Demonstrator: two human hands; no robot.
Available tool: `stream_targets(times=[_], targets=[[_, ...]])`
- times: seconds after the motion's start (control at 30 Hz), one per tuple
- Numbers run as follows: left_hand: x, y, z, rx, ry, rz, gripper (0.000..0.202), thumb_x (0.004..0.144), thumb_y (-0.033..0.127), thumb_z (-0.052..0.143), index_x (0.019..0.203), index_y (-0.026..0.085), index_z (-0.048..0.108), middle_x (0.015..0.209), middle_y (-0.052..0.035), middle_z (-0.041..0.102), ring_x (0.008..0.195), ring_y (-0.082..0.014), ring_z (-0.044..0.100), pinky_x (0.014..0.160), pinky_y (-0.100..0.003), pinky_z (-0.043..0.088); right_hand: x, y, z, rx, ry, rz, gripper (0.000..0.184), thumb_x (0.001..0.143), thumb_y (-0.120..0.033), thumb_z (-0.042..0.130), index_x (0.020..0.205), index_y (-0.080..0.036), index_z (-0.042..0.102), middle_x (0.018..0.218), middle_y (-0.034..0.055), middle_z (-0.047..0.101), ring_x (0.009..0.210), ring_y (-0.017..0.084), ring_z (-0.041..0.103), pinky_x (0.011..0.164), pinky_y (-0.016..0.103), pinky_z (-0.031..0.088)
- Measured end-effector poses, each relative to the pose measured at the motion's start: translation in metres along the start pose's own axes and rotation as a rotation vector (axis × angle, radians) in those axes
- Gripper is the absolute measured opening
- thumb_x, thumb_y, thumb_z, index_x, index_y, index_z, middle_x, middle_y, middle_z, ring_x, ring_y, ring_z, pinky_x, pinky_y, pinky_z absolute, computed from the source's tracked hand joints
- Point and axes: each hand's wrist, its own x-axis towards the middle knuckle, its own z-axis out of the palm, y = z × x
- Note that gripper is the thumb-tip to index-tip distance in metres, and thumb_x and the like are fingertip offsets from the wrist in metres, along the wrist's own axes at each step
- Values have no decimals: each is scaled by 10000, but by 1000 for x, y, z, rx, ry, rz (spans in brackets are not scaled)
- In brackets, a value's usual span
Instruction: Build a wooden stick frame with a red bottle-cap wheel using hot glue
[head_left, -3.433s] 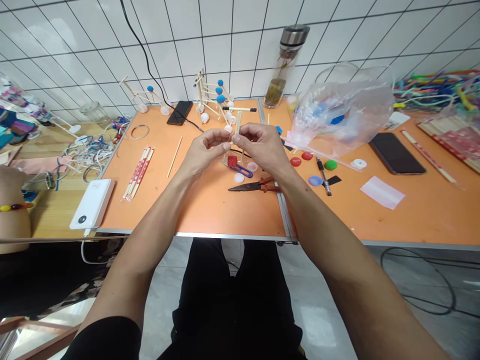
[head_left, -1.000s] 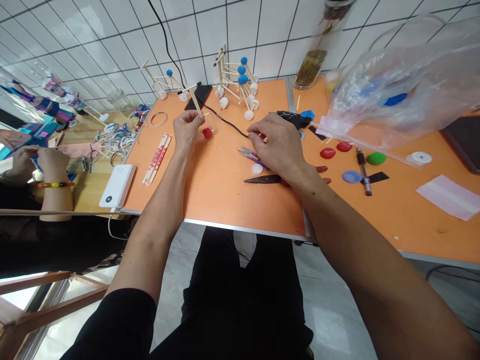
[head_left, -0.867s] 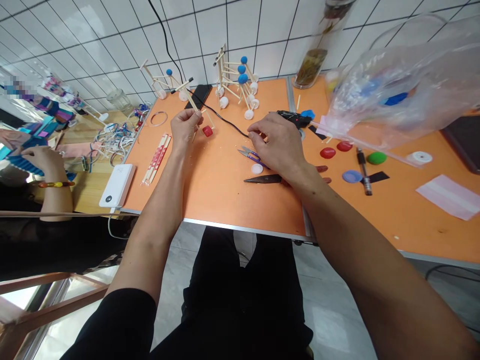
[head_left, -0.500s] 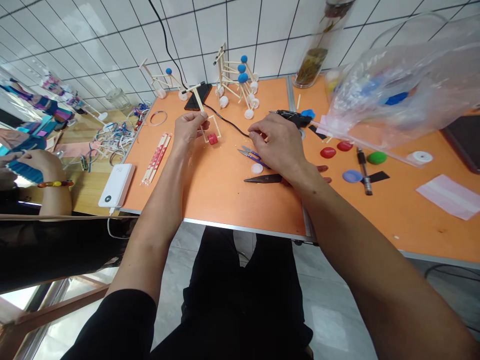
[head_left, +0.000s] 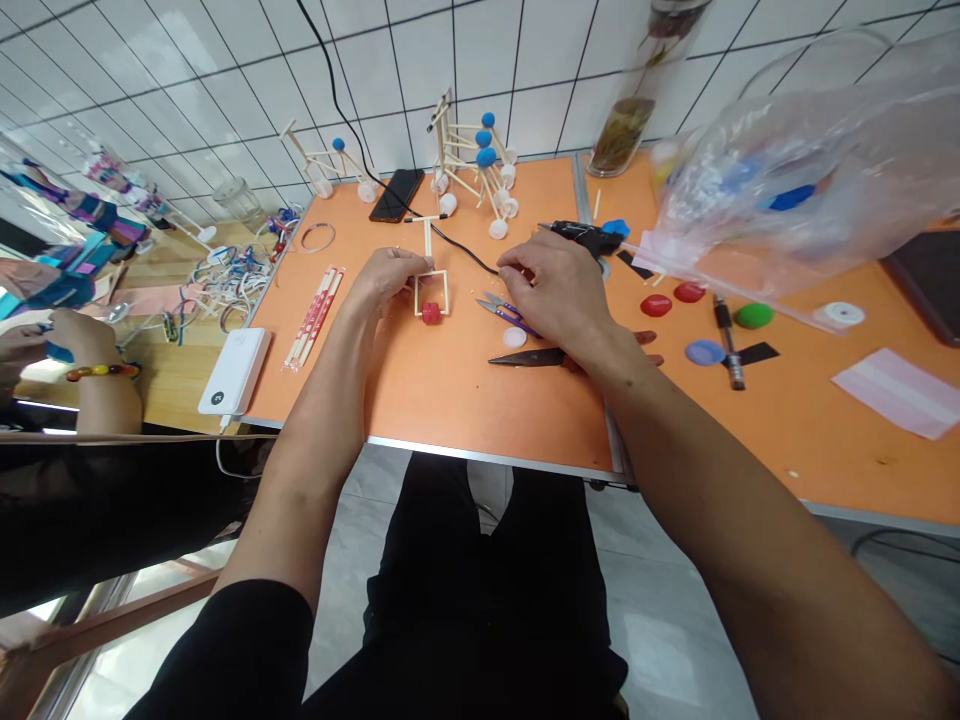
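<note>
Left hand (head_left: 379, 282) now, fingers closed, pressing stick frame (head_left: 427, 245) w/ red cap (head_left: 430, 313) onto orange table (head_left: 480, 400); right hand (head_left: 551, 298) half-curled, holding nothing visible, just by glue gun (head_left: 585, 237).

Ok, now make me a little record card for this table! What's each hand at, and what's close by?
Left hand: touching a small wooden stick frame
Inside frame: red bottle cap
Right hand: fingers close to a black cable
Close by: purple-handled scissors, white cap
Table: orange
</note>
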Motion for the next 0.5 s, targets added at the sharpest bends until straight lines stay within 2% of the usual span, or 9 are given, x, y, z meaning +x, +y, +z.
stream_targets(times=[0.17,0.27,0.37,0.5], targets=[[5,-4,-1,-5,-22,-15,327,694,306,1025,637,204,720,711,-106,774,526,-156,596,525,-317,414,-1,2,1,-7,4,6,235,1101,-353,660,1001,-323,871,1099,100,839,1107,371,737,1063,602,599],[3,-1,-1,-3,-38,-11,310,727,295,1003,627,195,727,715,-112,773,537,-149,593,519,-304,402,-1,1,0,-19,2,8,228,1081,-309,659,987,-313,867,1107,104,849,1107,372,750,1047,594,599],[-5,6,1,-21,-58,1,310,776,303,975,623,184,733,750,-111,793,581,-133,613,544,-274,420,-1,-2,-2,-27,-1,7,229,1036,-241,656,971,-300,867,1111,103,860,1091,363,766,1017,576,604],[-14,14,6,-123,-118,37,266,788,356,988,722,189,792,800,-86,820,674,-146,684,615,-261,481,1,-9,-2,40,3,15,187,970,-207,692,955,-271,867,1016,83,862,976,318,770,927,516,617]])
